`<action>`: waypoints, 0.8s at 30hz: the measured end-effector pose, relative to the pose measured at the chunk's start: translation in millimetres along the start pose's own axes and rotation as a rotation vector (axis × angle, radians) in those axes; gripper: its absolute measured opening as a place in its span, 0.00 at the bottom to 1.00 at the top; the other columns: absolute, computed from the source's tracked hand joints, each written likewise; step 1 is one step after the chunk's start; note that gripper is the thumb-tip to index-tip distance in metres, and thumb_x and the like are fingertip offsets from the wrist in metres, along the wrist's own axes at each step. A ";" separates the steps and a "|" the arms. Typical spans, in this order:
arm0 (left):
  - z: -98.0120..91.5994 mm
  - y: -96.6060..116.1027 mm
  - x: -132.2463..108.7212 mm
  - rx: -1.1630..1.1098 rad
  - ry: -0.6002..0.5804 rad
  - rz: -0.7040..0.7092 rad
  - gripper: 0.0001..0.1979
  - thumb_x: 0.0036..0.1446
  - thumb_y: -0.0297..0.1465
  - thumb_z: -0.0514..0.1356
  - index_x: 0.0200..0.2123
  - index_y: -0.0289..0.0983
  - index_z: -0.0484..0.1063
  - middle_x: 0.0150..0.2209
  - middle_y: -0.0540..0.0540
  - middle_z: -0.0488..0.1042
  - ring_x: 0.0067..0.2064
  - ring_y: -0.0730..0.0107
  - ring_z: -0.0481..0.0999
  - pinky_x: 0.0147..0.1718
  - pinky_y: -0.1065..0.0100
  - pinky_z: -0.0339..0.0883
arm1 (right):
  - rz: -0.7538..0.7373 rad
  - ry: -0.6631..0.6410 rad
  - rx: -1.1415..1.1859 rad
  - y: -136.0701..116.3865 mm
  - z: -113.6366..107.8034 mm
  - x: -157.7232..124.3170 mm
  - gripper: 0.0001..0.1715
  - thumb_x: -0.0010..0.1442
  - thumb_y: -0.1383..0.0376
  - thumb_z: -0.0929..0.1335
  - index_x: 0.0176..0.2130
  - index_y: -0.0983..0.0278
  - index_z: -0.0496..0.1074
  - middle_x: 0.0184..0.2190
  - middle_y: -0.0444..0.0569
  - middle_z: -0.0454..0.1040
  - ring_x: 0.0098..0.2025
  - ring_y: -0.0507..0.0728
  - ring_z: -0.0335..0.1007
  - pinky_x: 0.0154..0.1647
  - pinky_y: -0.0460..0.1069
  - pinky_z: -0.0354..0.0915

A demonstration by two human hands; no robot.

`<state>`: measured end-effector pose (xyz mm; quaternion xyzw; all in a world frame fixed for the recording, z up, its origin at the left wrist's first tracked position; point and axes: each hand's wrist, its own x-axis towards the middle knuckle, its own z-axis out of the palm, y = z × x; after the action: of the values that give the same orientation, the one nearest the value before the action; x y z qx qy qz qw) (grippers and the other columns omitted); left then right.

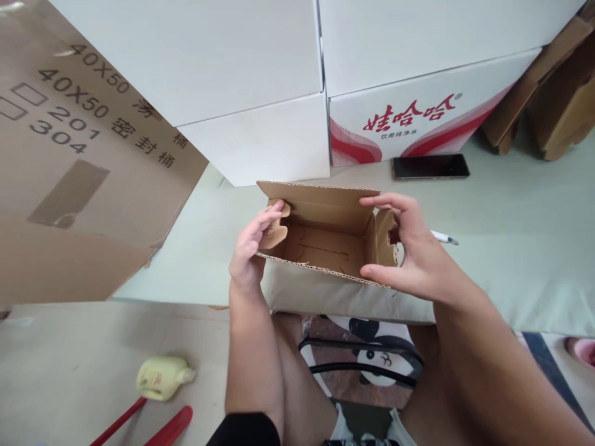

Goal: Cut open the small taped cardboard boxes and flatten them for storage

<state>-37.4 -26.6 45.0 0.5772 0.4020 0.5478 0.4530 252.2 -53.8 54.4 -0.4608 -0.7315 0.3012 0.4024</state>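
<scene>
A pale green desk (511, 260) fills the middle of the view. Two white cartons stand at its back: a plain one (251, 80) and one with red printing (409, 118). A large brown carton (69, 161) with black lettering leans in from the left. A dark phone (430, 166) lies flat in front of the printed carton, and a pen (444, 238) lies just beyond the right wrist.

The small cardboard box (320, 210) sits at the near edge of the desk with its top open toward the camera, its back flap standing up and its inside bare. It lies between the two hands, each of which grips one end.

The left hand (253, 248) is partly curled. Its fingers (274, 217) hook over the left end and press on the folded side flap, while the palm stays outside the wall.

The right hand (409, 254) is half open in a wide pinch. The forefinger stretches along the top of the right end and the thumb lies on the near front edge, with the right side flap held upright between them.

Below the desk edge are the person's knees and a panda-print seat (372, 356). On the floor to the left lie a pale yellow bottle (162, 376) and two red handles (171, 427).
</scene>
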 end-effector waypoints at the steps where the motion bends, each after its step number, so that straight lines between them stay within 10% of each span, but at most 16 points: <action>1: -0.5 0.3 -0.1 -0.001 -0.005 -0.003 0.27 0.47 0.49 0.61 0.47 0.43 0.83 0.61 0.45 0.77 0.70 0.41 0.65 0.74 0.45 0.48 | -0.016 0.018 0.023 2.1 2.6 -0.4 0.45 0.53 0.50 0.76 0.62 0.53 0.57 0.63 0.56 0.68 0.50 0.64 0.74 0.39 0.56 0.73; 12: -1.7 -23.4 -0.4 0.010 0.090 0.068 0.31 0.50 0.58 0.68 0.49 0.43 0.78 0.64 0.38 0.74 0.70 0.44 0.67 0.70 0.46 0.57 | -0.075 -0.076 0.120 17.6 11.0 4.5 0.36 0.70 0.41 0.53 0.56 0.50 0.79 0.69 0.47 0.68 0.67 0.69 0.68 0.66 0.67 0.65; 16: -0.1 -33.9 1.0 0.071 0.172 0.071 0.32 0.50 0.52 0.72 0.52 0.42 0.75 0.64 0.36 0.73 0.68 0.45 0.69 0.69 0.48 0.60 | -0.181 -0.104 0.100 23.8 11.4 4.9 0.31 0.67 0.40 0.62 0.54 0.53 0.78 0.64 0.53 0.73 0.66 0.70 0.68 0.64 0.67 0.67; 19: 1.0 -37.8 2.1 0.115 0.209 0.049 0.36 0.50 0.50 0.74 0.58 0.45 0.70 0.69 0.38 0.66 0.71 0.44 0.65 0.69 0.47 0.61 | -0.073 0.076 0.007 28.0 17.8 4.6 0.24 0.60 0.52 0.72 0.54 0.54 0.73 0.58 0.56 0.73 0.54 0.67 0.75 0.50 0.62 0.74; 21: 1.0 -39.8 2.6 0.133 0.209 0.037 0.40 0.49 0.51 0.74 0.62 0.48 0.65 0.72 0.40 0.60 0.73 0.43 0.60 0.70 0.46 0.60 | 0.007 0.257 -0.001 32.1 22.9 3.8 0.36 0.56 0.56 0.75 0.61 0.52 0.64 0.62 0.56 0.66 0.52 0.64 0.74 0.46 0.59 0.75; 24: 0.4 -42.6 2.7 0.143 0.200 0.029 0.46 0.48 0.53 0.74 0.66 0.51 0.60 0.75 0.41 0.52 0.76 0.41 0.53 0.71 0.45 0.56 | -0.006 0.250 0.042 38.8 25.9 3.0 0.49 0.57 0.59 0.74 0.70 0.47 0.50 0.71 0.55 0.56 0.66 0.66 0.65 0.59 0.63 0.71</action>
<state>-35.4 -12.6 4.6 0.5562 0.4749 0.5790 0.3604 245.8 -37.6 11.1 -0.4841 -0.6705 0.2554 0.5008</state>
